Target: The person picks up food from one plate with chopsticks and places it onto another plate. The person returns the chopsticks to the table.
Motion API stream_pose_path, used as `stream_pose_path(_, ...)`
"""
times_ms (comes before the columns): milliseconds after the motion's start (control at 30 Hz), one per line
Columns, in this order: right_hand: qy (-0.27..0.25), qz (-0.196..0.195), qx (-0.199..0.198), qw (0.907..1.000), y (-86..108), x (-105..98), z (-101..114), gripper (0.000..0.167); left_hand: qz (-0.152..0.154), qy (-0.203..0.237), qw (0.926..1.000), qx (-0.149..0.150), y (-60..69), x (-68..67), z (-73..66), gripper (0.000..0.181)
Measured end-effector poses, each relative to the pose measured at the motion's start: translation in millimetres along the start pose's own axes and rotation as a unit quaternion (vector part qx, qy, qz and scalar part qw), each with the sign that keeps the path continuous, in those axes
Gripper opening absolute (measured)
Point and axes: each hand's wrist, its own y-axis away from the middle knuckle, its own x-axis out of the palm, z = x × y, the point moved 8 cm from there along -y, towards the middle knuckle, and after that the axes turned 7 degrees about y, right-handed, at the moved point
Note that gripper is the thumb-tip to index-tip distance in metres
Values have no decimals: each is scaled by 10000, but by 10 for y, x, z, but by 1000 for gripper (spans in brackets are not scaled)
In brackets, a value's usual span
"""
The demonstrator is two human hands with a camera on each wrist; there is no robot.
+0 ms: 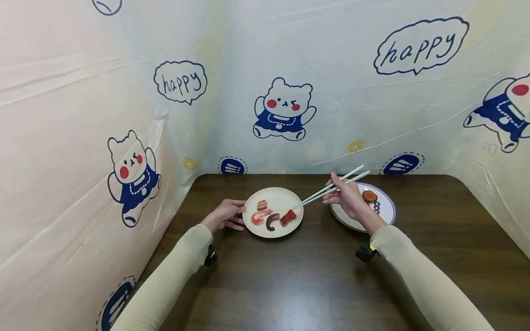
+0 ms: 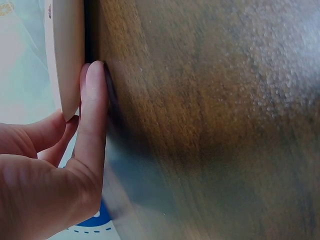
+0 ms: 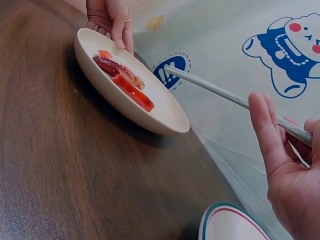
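Observation:
In the head view, my left hand (image 1: 227,214) holds the left rim of a cream plate (image 1: 273,192), thumb at the edge and fingers beneath, as the left wrist view shows. On that plate lie a shrimp (image 1: 260,217), a dark curled tentacle piece (image 1: 271,222), a small striped meat-like slice (image 1: 262,205) and a red piece of food (image 1: 288,217). My right hand (image 1: 347,198) grips a pair of pale chopsticks (image 1: 319,193). Their tips hang over the plate's right side near the red piece, with nothing between them in the right wrist view.
Right of the cream plate, partly behind my right hand, stands a white blue-rimmed plate (image 1: 387,204). It bears an orange-brown round piece (image 1: 370,196) and several small rings (image 1: 377,208). The brown wooden table (image 1: 290,276) meets a printed cloth (image 1: 331,115) at its back and sides.

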Motion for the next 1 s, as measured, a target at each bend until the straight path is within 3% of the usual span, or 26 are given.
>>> stream_pose_path(400, -23, 123, -62, 9999, 76, -51, 22, 39, -7, 74, 10000, 14, -3, -2, -5, 48)
stream_pose_path(700, -398, 271, -13, 9988, 145, -80, 47, 39, -20, 67, 10000, 6, -2, 4, 16, 47)
stream_pose_path(1000, -334, 244, 28, 9991, 167, -110, 43, 38, -5, 60, 10000, 17, 6, 4, 4, 48)
